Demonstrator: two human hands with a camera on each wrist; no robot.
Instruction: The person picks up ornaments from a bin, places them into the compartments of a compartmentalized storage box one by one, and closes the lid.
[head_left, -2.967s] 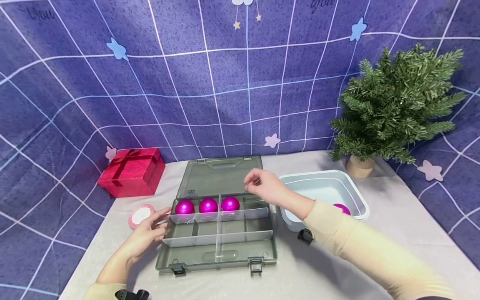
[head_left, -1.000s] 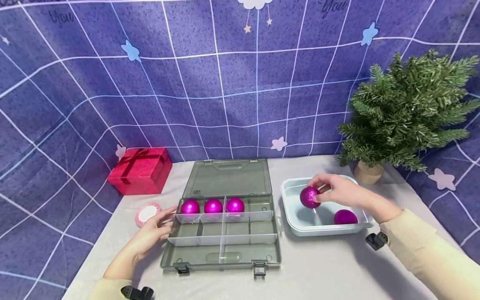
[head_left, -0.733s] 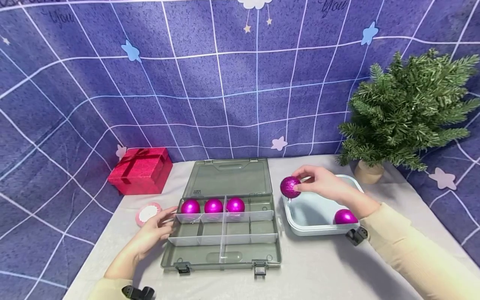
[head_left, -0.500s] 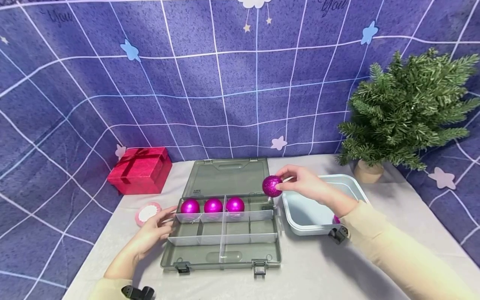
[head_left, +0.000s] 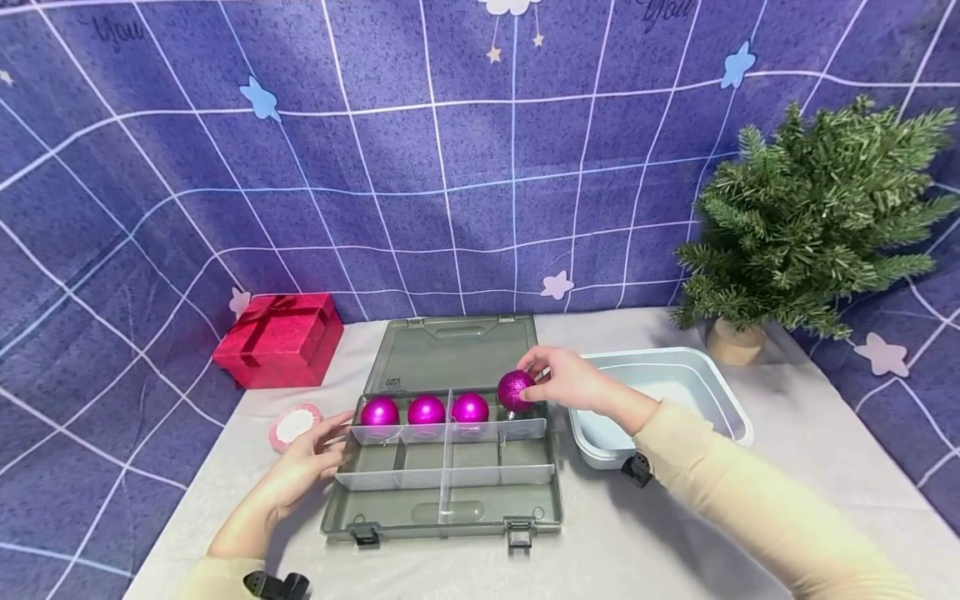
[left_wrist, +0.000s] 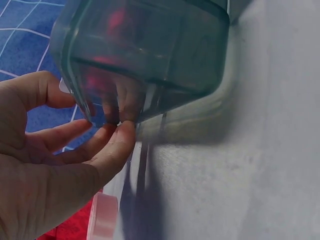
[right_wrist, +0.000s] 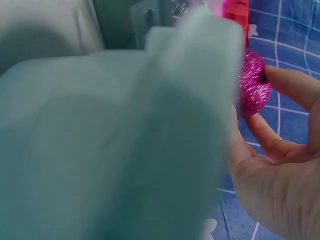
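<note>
right hand [head_left: 566,382]: thumb and fingertips clamped on a glittery magenta ball [head_left: 515,391]. ball sits right at the fingertips, over the back-row compartment at the right end of the divided case [head_left: 390,507]. small metal cap points down, below the fingers. can't tell if cap or ball touches the case.

three smooth magenta balls [head_left: 426,410] to the left of those fingers, same back row, one per compartment. lid [head_left: 435,367] is folded back, behind the fingers.

left hand [head_left: 303,462]: fingers a bit apart, tips touching the outside of the case's left wall, nothing pinched. left wrist view shows them at a lower corner of the wall. pink roll with white centre [head_left: 295,427] just beside these fingers, on their outer side. red gift box [head_left: 279,340] further behind them.

pale blue tub [head_left: 682,383] to the right of the ball-holding fingers, right wrist crossing its near left part; its wall is a big blur in the right wrist view. small green tree [head_left: 813,217] well right of the fingers, behind the tub.
</note>
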